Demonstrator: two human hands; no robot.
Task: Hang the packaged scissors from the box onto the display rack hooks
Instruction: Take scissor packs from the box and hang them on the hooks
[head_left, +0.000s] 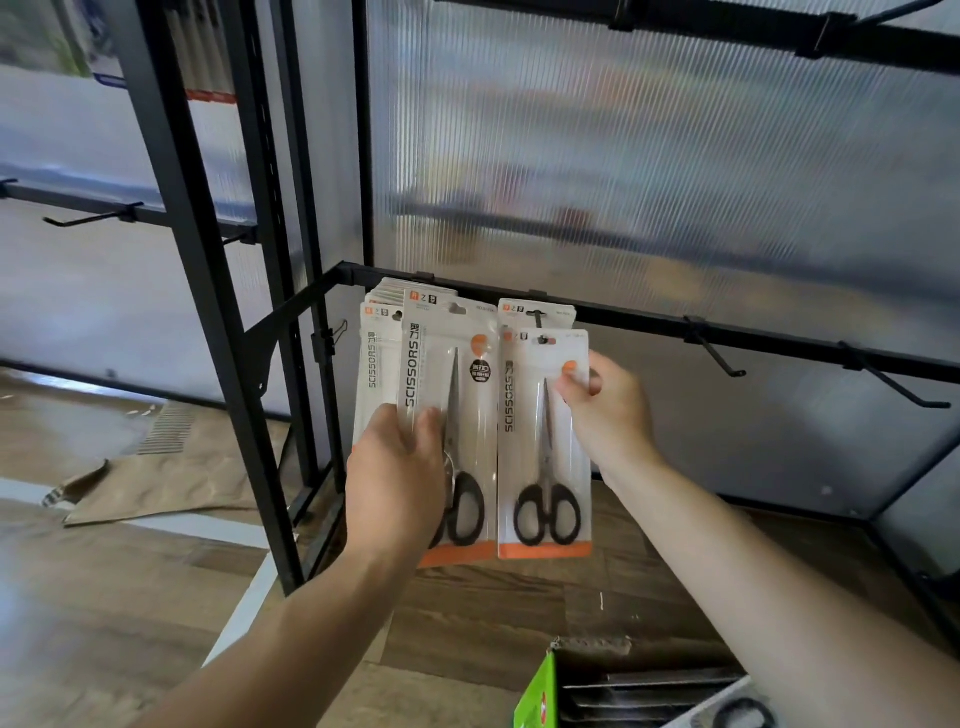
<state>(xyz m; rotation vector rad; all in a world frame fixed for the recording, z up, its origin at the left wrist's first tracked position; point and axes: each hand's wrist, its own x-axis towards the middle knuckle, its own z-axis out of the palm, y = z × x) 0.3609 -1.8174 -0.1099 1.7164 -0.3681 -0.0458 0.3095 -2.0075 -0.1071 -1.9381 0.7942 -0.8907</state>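
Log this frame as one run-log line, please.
left hand: grips left scissors pack | right hand: pinches right scissors pack at hook | box: packs inside

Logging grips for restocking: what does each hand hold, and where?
The left hand grips the larger scissors pack by its left edge, about mid-height. The right hand pinches the smaller scissors pack by its upper right edge.

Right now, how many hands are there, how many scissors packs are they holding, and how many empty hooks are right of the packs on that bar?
Hands: 2, left hand, right hand
Held scissors packs: 2, left pack, right pack
Empty hooks: 2, nearer hook, farther hook
Total: 6
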